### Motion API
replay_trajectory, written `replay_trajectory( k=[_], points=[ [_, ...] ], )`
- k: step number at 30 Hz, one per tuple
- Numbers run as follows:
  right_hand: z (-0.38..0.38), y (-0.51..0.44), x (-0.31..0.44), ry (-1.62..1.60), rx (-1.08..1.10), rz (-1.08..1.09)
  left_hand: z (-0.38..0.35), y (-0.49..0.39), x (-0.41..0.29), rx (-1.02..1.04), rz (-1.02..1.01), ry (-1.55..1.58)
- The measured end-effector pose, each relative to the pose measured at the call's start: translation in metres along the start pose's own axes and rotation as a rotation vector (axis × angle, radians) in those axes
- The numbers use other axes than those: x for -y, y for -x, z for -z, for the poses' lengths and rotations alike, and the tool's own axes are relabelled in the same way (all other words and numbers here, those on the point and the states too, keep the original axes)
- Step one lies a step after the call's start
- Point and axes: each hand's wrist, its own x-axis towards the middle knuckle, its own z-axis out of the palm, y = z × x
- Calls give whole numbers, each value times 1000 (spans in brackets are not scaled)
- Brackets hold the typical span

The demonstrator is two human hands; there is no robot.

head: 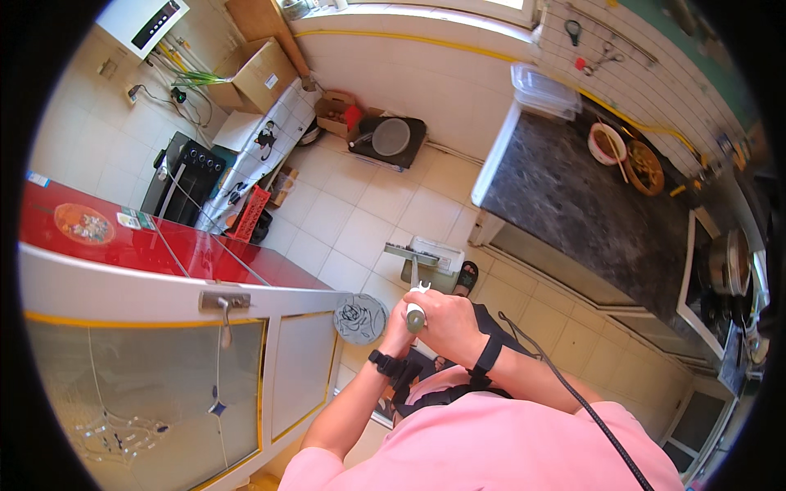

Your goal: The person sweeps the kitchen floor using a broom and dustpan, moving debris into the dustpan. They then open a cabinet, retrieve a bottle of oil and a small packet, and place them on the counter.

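Both hands are closed around one long upright handle, seen nearly end-on, with a white clip just past the fingers. My left hand grips its left side, and my right hand wraps it from the right. Below, a broom head with dark bristles lies over a pale plastic dustpan on the tiled floor. The broom covers part of the dustpan. Whether the handle belongs to the broom alone or is clipped to the dustpan, I cannot tell.
My sandalled foot stands beside the dustpan. A round patterned stool is near the open door at left. A dark countertop runs along the right. By the far wall sit a black scale-like platform and a cardboard box.
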Motion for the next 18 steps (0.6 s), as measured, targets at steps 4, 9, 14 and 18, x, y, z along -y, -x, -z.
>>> replay_trajectory(
  k=[4,9,14,18],
  points=[
    [-3,-93,-42,37,32,-12,14,-106,-20,73,-77,-13],
    [11,-184,-99,20,17,-89,4,-241,-23,-25,17,-65],
    [14,-240,-131,-9,-49,-180,0,-311,-60,35,232,-10],
    [12,-289,-151,5,-16,-231,8,-357,-92,165,252,42]
  ],
)
